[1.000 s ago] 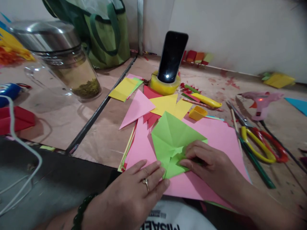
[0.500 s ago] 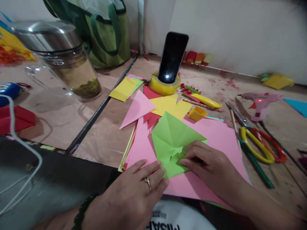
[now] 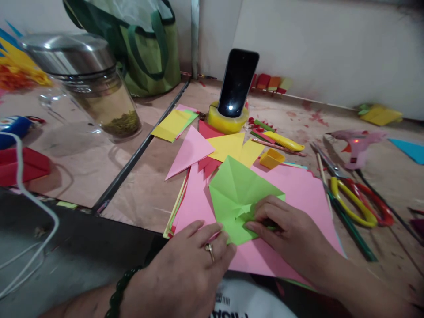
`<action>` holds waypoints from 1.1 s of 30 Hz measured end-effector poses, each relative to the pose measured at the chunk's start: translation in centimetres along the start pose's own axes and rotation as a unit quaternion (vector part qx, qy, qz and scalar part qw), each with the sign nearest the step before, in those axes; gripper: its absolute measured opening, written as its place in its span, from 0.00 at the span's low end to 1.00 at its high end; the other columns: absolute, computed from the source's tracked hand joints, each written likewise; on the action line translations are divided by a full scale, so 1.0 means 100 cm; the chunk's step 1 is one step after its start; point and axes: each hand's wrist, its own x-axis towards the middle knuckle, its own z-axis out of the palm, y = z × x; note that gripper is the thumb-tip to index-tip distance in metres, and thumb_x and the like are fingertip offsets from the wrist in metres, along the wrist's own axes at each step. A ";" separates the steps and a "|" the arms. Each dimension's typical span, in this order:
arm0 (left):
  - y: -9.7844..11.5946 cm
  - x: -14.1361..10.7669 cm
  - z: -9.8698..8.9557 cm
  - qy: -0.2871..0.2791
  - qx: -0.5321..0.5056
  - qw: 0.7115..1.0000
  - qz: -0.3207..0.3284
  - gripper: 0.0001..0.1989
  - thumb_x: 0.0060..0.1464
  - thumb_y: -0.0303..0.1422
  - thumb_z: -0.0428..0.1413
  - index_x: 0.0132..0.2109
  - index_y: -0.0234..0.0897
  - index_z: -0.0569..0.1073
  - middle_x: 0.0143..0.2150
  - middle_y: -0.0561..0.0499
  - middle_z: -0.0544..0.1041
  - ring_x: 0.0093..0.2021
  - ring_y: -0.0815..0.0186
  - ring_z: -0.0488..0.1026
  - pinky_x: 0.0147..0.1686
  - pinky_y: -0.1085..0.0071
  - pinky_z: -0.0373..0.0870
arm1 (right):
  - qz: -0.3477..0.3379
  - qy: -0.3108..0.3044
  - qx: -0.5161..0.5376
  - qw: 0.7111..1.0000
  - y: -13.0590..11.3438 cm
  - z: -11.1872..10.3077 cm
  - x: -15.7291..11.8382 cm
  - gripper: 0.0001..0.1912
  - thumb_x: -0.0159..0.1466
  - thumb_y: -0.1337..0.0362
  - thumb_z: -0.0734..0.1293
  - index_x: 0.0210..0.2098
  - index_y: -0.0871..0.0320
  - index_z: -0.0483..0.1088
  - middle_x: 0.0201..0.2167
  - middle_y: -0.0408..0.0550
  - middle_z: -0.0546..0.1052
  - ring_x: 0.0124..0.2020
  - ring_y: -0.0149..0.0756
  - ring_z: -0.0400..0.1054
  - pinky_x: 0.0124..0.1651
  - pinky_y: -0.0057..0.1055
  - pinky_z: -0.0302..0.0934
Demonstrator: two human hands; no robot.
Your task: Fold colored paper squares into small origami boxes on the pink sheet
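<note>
A creased green paper [image 3: 236, 181] with several corners lies on a stack of pink paper [image 3: 298, 185]. A small flap stands up near its middle. My right hand [image 3: 288, 225] pinches the green paper by this flap, thumb and fingers together. My left hand [image 3: 202, 251], with a ring and a dark bead bracelet, lies flat with its fingertips on the green paper's lower left edge and the pink sheet. Beyond the green paper are a pink triangle [image 3: 188, 152], yellow pieces [image 3: 227, 145] and red pieces [image 3: 210, 129].
A phone [image 3: 238, 79] stands in a yellow tape roll [image 3: 228, 121]. At the right lie scissors [image 3: 353, 201], a green pen [image 3: 356, 229] and a pink glue gun [image 3: 357, 143]. A glass jar [image 3: 115, 110] and a green bag [image 3: 155, 57] stand at the back left.
The left hand has shifted slightly to the right along the green paper's lower edge. The right hand keeps its pinch in nearly the same place. The view has moved slightly.
</note>
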 end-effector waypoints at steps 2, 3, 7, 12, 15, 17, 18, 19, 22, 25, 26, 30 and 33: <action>0.001 0.004 -0.003 -0.015 -0.017 1.000 -0.012 0.16 0.54 0.26 0.52 0.51 0.34 0.72 0.49 0.45 0.77 0.51 0.57 0.70 0.52 0.61 0.68 | 0.005 0.015 -0.014 1.000 0.000 0.000 -0.001 0.03 0.62 0.66 0.65 0.36 0.54 0.65 0.33 0.45 0.72 0.33 0.35 0.69 0.33 0.30 0.64; 0.001 0.006 -0.005 -0.025 -0.023 0.999 -0.016 0.16 0.53 0.26 0.52 0.50 0.34 0.72 0.48 0.45 0.77 0.51 0.57 0.70 0.51 0.61 0.68 | 0.000 0.028 -0.023 0.999 -0.001 -0.001 -0.002 0.09 0.61 0.66 0.65 0.41 0.54 0.65 0.36 0.48 0.73 0.37 0.38 0.69 0.37 0.33 0.66; 0.001 0.009 -0.007 -0.047 -0.036 0.998 -0.011 0.18 0.52 0.25 0.51 0.51 0.34 0.71 0.47 0.45 0.76 0.49 0.58 0.70 0.50 0.62 0.69 | -0.034 0.063 -0.079 0.994 -0.009 0.000 0.000 0.34 0.55 0.58 0.70 0.57 0.58 0.57 0.50 0.60 0.69 0.52 0.53 0.63 0.51 0.48 0.64; 0.002 0.010 -0.007 -0.057 -0.024 0.998 -0.013 0.19 0.51 0.25 0.53 0.51 0.34 0.71 0.46 0.45 0.76 0.50 0.58 0.69 0.51 0.62 0.68 | -0.012 0.062 -0.110 0.992 -0.015 0.005 0.000 0.45 0.52 0.53 0.71 0.63 0.58 0.51 0.54 0.62 0.67 0.54 0.58 0.61 0.51 0.55 0.63; 0.002 0.009 -0.007 -0.054 -0.021 0.998 -0.017 0.18 0.51 0.25 0.53 0.51 0.35 0.71 0.47 0.46 0.76 0.51 0.58 0.69 0.53 0.62 0.67 | 0.013 0.061 -0.103 0.993 -0.010 0.005 -0.006 0.45 0.52 0.54 0.71 0.64 0.56 0.49 0.55 0.61 0.65 0.56 0.56 0.61 0.52 0.53 0.63; 0.001 0.007 -0.006 -0.043 -0.023 0.999 -0.018 0.19 0.51 0.25 0.53 0.51 0.35 0.71 0.48 0.46 0.76 0.51 0.58 0.69 0.54 0.62 0.66 | 0.028 0.063 -0.098 0.993 -0.004 0.002 -0.012 0.43 0.55 0.56 0.69 0.64 0.57 0.48 0.55 0.61 0.65 0.56 0.54 0.61 0.53 0.52 0.63; 0.001 0.007 -0.005 -0.040 -0.024 0.999 -0.017 0.19 0.51 0.25 0.53 0.51 0.35 0.71 0.49 0.46 0.76 0.51 0.58 0.69 0.54 0.61 0.65 | 0.033 0.065 -0.096 0.993 -0.001 0.000 -0.015 0.41 0.56 0.56 0.68 0.64 0.58 0.48 0.55 0.61 0.65 0.56 0.53 0.61 0.53 0.52 0.63; 0.000 0.006 -0.005 -0.038 -0.026 0.999 -0.014 0.19 0.50 0.25 0.53 0.51 0.35 0.71 0.49 0.46 0.76 0.51 0.58 0.69 0.53 0.61 0.65 | 0.037 0.067 -0.095 0.992 0.003 -0.002 -0.019 0.39 0.58 0.57 0.67 0.64 0.58 0.48 0.55 0.61 0.65 0.56 0.53 0.61 0.54 0.52 0.63; 0.000 0.005 -0.004 -0.036 -0.025 0.999 -0.008 0.19 0.50 0.25 0.52 0.50 0.36 0.72 0.48 0.46 0.76 0.51 0.58 0.69 0.52 0.61 0.66 | 0.058 0.074 -0.100 0.991 0.015 -0.008 -0.028 0.33 0.62 0.58 0.64 0.63 0.58 0.49 0.56 0.61 0.64 0.57 0.52 0.61 0.55 0.52 0.62; 0.001 0.005 -0.005 -0.025 -0.012 1.000 -0.002 0.19 0.50 0.24 0.50 0.50 0.36 0.72 0.48 0.45 0.75 0.51 0.59 0.69 0.52 0.62 0.66 | 0.071 0.089 -0.111 0.987 0.026 -0.012 -0.034 0.31 0.63 0.59 0.63 0.62 0.58 0.51 0.56 0.61 0.65 0.56 0.52 0.63 0.54 0.52 0.62; 0.001 0.005 -0.006 -0.021 -0.010 1.000 0.001 0.19 0.51 0.24 0.50 0.50 0.36 0.72 0.48 0.45 0.75 0.51 0.59 0.69 0.52 0.62 0.66 | 0.070 0.094 -0.113 0.987 0.029 -0.013 -0.035 0.30 0.63 0.59 0.63 0.62 0.57 0.51 0.56 0.61 0.65 0.56 0.52 0.63 0.54 0.52 0.62; 0.002 0.006 -0.011 -0.027 -0.018 0.999 -0.010 0.16 0.53 0.25 0.51 0.49 0.37 0.72 0.49 0.46 0.75 0.49 0.59 0.70 0.50 0.62 0.67 | 0.052 0.092 -0.092 0.990 0.035 -0.021 -0.037 0.26 0.63 0.59 0.64 0.59 0.55 0.56 0.55 0.58 0.67 0.54 0.50 0.65 0.53 0.50 0.64; 0.002 0.012 -0.016 -0.046 -0.017 0.999 0.000 0.11 0.57 0.27 0.51 0.46 0.38 0.72 0.51 0.47 0.74 0.49 0.59 0.70 0.48 0.63 0.68 | 0.043 0.081 -0.050 0.994 0.037 -0.032 -0.038 0.21 0.65 0.62 0.61 0.57 0.54 0.58 0.51 0.56 0.71 0.50 0.44 0.69 0.51 0.43 0.67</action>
